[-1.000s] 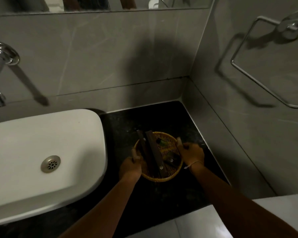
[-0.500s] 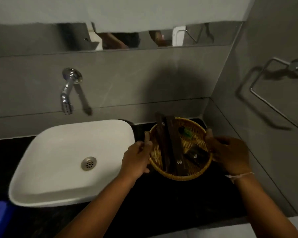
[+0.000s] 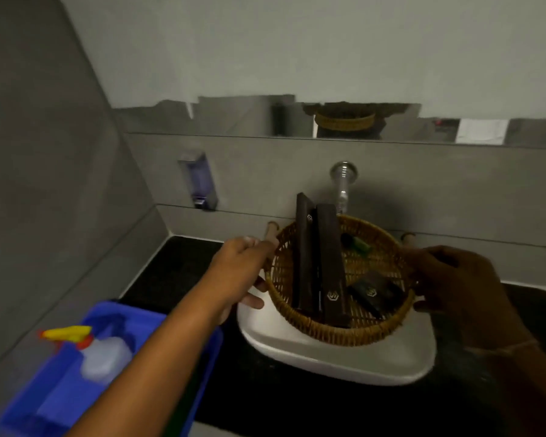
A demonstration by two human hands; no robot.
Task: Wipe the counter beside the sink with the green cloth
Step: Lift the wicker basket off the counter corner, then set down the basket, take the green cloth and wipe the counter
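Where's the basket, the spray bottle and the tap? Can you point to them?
Basket (image 3: 334, 334): head view, on its woven front rim.
Spray bottle (image 3: 106, 357): head view, on its clear body, inside the blue tub.
Tap (image 3: 343, 187): head view, on the metal spout under the wall plate.

Support: black counter (image 3: 177, 272), dark and glossy, running along the grey tiled wall.
On counter, centre: white sink (image 3: 338, 357), a vessel basin sitting on top.
On counter, left of sink: blue tub (image 3: 202, 370), near front edge, just beside the sink.
Right of sink: bare counter strip, dim.
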